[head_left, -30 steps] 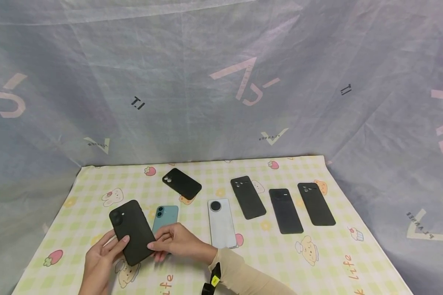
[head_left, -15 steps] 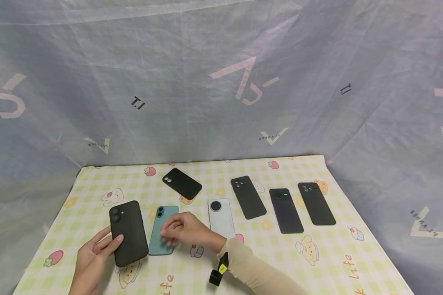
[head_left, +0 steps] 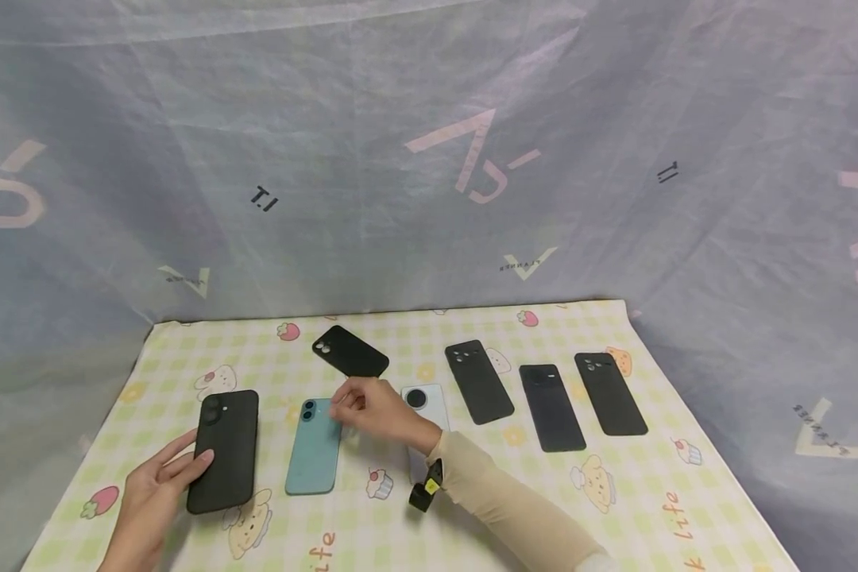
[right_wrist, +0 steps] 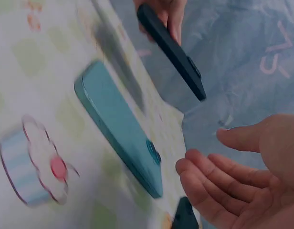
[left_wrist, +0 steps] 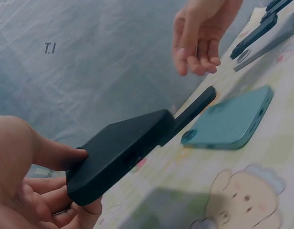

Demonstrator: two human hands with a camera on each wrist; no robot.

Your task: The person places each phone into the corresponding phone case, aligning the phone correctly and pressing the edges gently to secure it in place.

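My left hand (head_left: 150, 485) grips the lower left edge of a phone in a matte black case (head_left: 225, 451), thumb on its back and fingers underneath. In the left wrist view, the cased phone (left_wrist: 120, 152) is raised above the cloth. Loosely curled and holding nothing, my right hand (head_left: 379, 409) hovers by the upper right corner of a teal phone (head_left: 313, 457). That phone lies back up on the table, its two lenses at the far end. Just beyond the right fingers rests a black phone case (head_left: 350, 349) with camera holes, its near edge overlapped by the hand.
A white phone (head_left: 429, 409) with a round camera lies partly under the right forearm. Farther right are a black case (head_left: 479, 383), a dark phone (head_left: 553, 409) and another black case (head_left: 611, 395). A checked cloth (head_left: 515, 508) covers the table; a grey curtain (head_left: 372, 175) stands behind.
My right hand has let go of the cased phone and moved right and away over the teal phone, uncovering it. My left hand has carried the cased phone to the left.
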